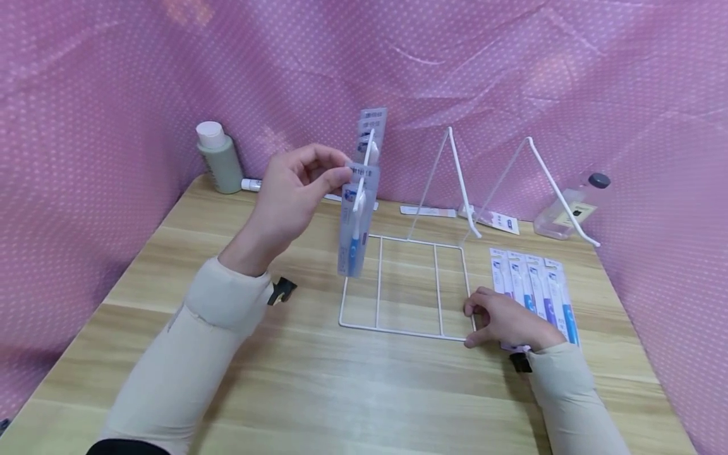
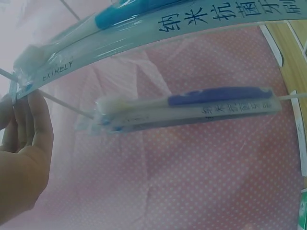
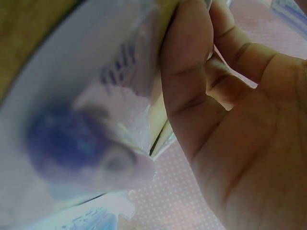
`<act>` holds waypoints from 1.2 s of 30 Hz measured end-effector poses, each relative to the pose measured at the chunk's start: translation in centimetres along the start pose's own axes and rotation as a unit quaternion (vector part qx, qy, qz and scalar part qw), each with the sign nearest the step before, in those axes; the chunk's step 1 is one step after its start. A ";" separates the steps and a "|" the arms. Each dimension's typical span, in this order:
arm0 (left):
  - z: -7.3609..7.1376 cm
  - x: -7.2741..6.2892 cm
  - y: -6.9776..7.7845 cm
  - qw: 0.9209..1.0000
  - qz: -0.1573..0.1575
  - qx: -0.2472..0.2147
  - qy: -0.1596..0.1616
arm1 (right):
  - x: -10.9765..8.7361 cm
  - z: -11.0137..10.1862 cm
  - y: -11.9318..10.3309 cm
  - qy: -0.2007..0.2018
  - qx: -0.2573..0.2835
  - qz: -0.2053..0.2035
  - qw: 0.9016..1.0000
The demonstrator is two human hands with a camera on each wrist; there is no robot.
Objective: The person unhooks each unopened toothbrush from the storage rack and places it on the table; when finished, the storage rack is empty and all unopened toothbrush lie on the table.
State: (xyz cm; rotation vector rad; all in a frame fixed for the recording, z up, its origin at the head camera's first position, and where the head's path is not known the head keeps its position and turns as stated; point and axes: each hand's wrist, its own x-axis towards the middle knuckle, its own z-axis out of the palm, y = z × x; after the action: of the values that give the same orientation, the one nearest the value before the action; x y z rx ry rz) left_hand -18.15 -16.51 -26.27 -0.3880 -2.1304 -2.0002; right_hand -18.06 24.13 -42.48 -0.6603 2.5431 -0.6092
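My left hand [image 1: 301, 189] pinches the top of a packaged toothbrush [image 1: 352, 253] with a blue handle, which hangs on the left prong of a white wire display rack [image 1: 398, 332]. Farther back on that same prong hang other toothbrush packs [image 1: 372, 117]; one purple-handled pack [image 2: 220, 98] shows in the left wrist view. My right hand [image 1: 506, 319] grips the front right corner of the rack's base with thumb and fingers. Right beside it lies a row of packaged toothbrushes [image 1: 552, 278], partly covered by that hand. The rack's middle prong [image 1: 457, 167] and right prong [image 1: 554, 183] carry no packs.
At the back left stands a green bottle [image 1: 223, 164] with a white cap, a small white tube [image 1: 251, 184] beside it. Flat packets [image 1: 428, 211] lie along the back edge. A clear bottle [image 1: 560, 215] with a dark cap leans at the back right. Pink dotted cloth surrounds the table.
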 end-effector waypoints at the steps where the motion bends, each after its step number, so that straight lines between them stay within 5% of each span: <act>1: 0.0 -0.4 0.2 1.000 0.002 0.004 -0.002 | 0.0 0.0 0.0 -0.001 0.000 0.001 1.000; 12: 0.0 -4.5 2.0 1.000 -0.002 0.016 -0.007 | 0.0 0.1 0.0 -0.007 0.010 0.003 1.000; 24: -1.1 -4.8 3.5 0.998 0.016 -0.049 0.034 | 0.0 -0.1 0.0 -0.001 0.003 -0.012 1.000; 29: -3.2 -3.5 1.2 0.995 -0.063 -0.033 0.069 | 0.1 -0.2 0.1 -0.003 0.002 -0.011 1.000; 36: -4.6 -0.6 -5.8 0.973 -0.220 0.022 0.065 | 0.1 -0.1 0.2 -0.002 0.002 -0.010 1.000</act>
State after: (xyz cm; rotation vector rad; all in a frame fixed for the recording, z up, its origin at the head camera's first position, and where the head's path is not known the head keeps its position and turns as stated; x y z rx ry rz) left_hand -19.62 -21.46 -31.64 0.2424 -2.3230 -2.1144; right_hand -18.24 24.26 -42.55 -0.6865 2.5348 -0.6191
